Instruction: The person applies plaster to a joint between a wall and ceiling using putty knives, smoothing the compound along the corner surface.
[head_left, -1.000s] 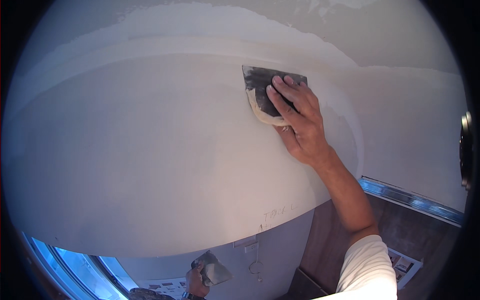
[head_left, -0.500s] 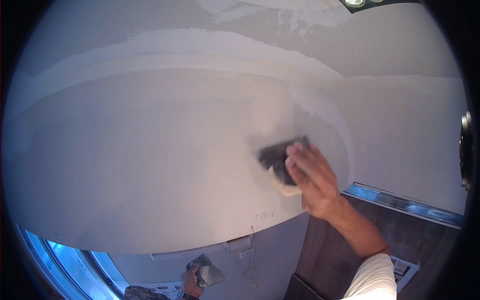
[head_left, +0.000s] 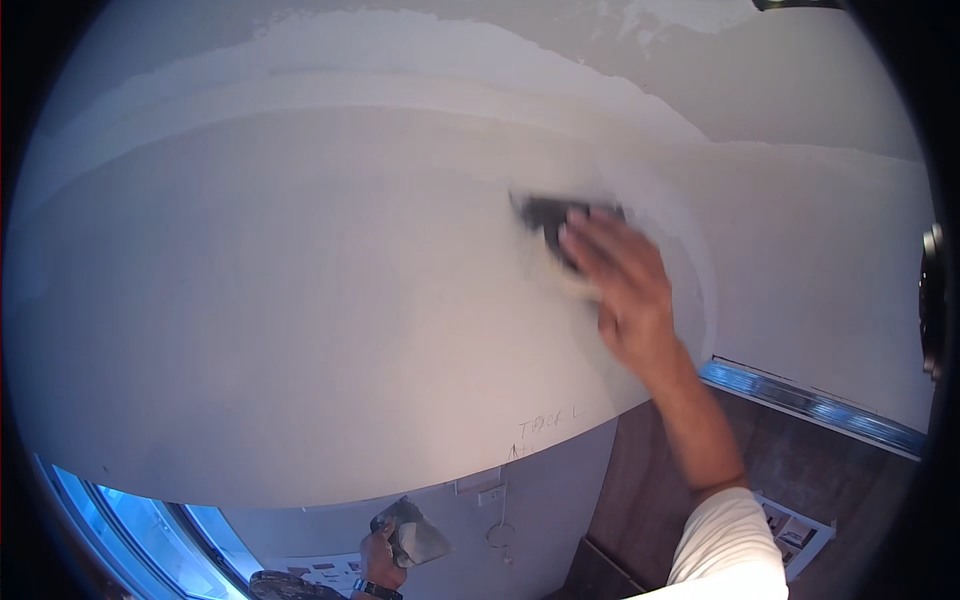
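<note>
My right hand is pressed up against a broad pale panel, its fingers over a dark, wide putty knife. The knife's blade lies against the surface, slightly smeared by motion; a cream-coloured part shows below it. Whiter filler forms a patch to the right of the blade. Low in the picture, my left hand grips a second putty knife, whose blade carries a grey-white load of filler. This knife is held beneath the panel's lower edge, apart from it.
The pale panel bears pencil marks near its curved lower edge. A shiny metal track runs along the right, above brown boarding. Blue-lit window frames stand at lower left. A wall socket and hanging cable loop sit beyond.
My right hand and its putty knife have moved up the panel. The view has shifted slightly. My left hand stays low, still gripping the loaded knife.
</note>
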